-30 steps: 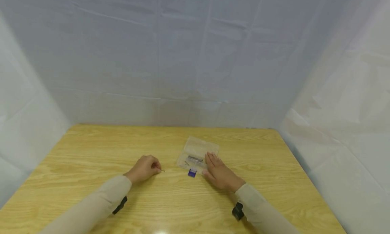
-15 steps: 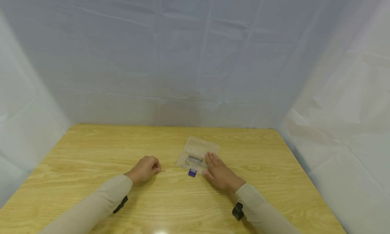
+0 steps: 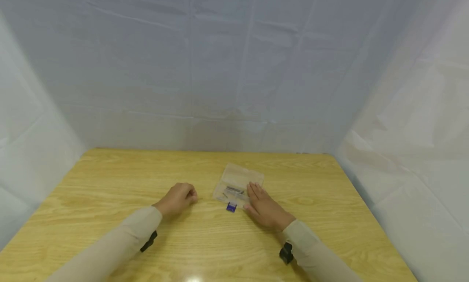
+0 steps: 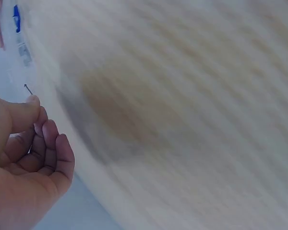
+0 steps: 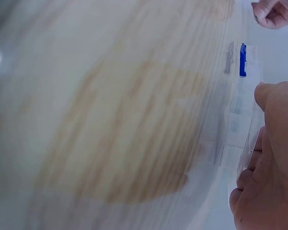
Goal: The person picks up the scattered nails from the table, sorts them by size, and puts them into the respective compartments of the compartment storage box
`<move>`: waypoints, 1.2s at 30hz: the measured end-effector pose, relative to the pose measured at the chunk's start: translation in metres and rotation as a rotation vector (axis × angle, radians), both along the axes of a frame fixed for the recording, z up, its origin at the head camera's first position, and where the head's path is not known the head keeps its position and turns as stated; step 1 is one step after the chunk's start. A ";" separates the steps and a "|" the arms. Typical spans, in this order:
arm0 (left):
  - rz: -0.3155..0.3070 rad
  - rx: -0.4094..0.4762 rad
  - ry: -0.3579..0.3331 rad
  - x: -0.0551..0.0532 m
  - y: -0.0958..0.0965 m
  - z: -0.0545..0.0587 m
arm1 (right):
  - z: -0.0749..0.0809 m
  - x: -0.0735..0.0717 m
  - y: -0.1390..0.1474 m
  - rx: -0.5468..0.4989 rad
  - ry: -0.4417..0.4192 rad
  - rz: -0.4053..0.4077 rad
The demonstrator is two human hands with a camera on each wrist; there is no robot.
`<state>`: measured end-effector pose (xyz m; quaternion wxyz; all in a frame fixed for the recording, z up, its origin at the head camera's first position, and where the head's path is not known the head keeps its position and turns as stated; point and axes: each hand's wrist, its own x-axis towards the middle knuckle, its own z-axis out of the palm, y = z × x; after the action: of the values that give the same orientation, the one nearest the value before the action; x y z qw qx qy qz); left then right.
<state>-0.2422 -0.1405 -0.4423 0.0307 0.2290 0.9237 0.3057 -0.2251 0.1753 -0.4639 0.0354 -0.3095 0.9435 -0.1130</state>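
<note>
My left hand (image 3: 178,199) is over the table to the left of a clear plastic box, with thumb and fingertips together. In the left wrist view they pinch a small thin nail (image 4: 28,89), its dark end sticking out past the thumb; the head view does not show it. The clear box (image 3: 221,190) lies with its lid raised toward the back and a blue latch (image 3: 231,207) at its front. Inside are several long dark metal pieces (image 3: 235,190) and a smaller one. My right hand (image 3: 266,208) rests on the box's right end, fingers straight and thumb by the front edge.
The wood-grained table (image 3: 110,176) reaches back to a pale sheet (image 3: 227,70) hung behind it. More sheeting stands along the left and right sides. A dark strap sits at each wrist.
My left hand has lifted slightly and moved a little to the right, toward the box, with the nail. The right hand and the box have stayed in place.
</note>
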 end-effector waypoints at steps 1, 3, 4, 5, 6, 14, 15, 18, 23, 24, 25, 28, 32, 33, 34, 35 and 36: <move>0.003 0.005 -0.005 -0.001 0.002 0.001 | 0.000 0.000 0.000 -0.002 -0.004 -0.001; 0.000 0.012 -0.001 -0.003 0.007 0.004 | 0.001 0.001 0.000 -0.007 -0.007 -0.002; 0.002 0.014 -0.003 -0.004 0.010 0.006 | 0.001 0.001 -0.001 -0.008 -0.005 -0.002; 0.005 0.016 -0.001 -0.005 0.012 0.007 | 0.001 0.001 -0.001 -0.009 -0.003 -0.002; 0.003 0.015 0.007 -0.006 0.015 0.008 | 0.000 0.001 -0.001 -0.007 -0.003 -0.002; 0.028 0.024 0.057 -0.010 0.036 0.016 | 0.001 0.001 -0.003 -0.002 0.001 -0.004; 0.035 0.028 0.055 -0.010 0.039 0.016 | 0.001 0.001 -0.003 -0.003 0.001 -0.002; 0.059 0.039 0.046 -0.010 0.046 0.017 | 0.002 0.001 -0.003 -0.005 0.004 0.003; 0.088 0.060 0.027 -0.013 0.056 0.014 | 0.001 0.000 -0.004 -0.006 0.012 0.005; 0.091 0.064 0.025 -0.013 0.058 0.013 | 0.001 0.000 -0.004 -0.005 0.014 0.005; 0.092 0.069 0.025 -0.013 0.059 0.012 | 0.000 0.000 -0.004 -0.006 0.014 0.002; 0.100 0.076 0.028 -0.014 0.064 0.009 | 0.000 0.000 -0.004 -0.004 0.010 -0.005; 0.103 0.068 0.030 -0.013 0.067 0.005 | 0.000 0.000 -0.005 -0.008 0.004 -0.009; 0.103 0.068 0.027 -0.013 0.068 0.004 | 0.000 0.000 -0.005 -0.011 0.002 -0.010; 0.105 0.068 0.023 -0.013 0.068 0.004 | 0.000 0.000 -0.005 -0.015 0.004 -0.010; 0.102 0.069 0.026 -0.013 0.069 0.003 | 0.000 0.000 -0.005 -0.016 0.002 -0.011; 0.103 0.072 0.028 -0.013 0.069 0.003 | 0.001 0.000 -0.005 -0.015 0.004 -0.011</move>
<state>-0.2548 -0.0714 -0.4395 -0.0064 0.1866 0.9230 0.3366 -0.2253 0.1707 -0.4633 0.0307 -0.3047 0.9444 -0.1199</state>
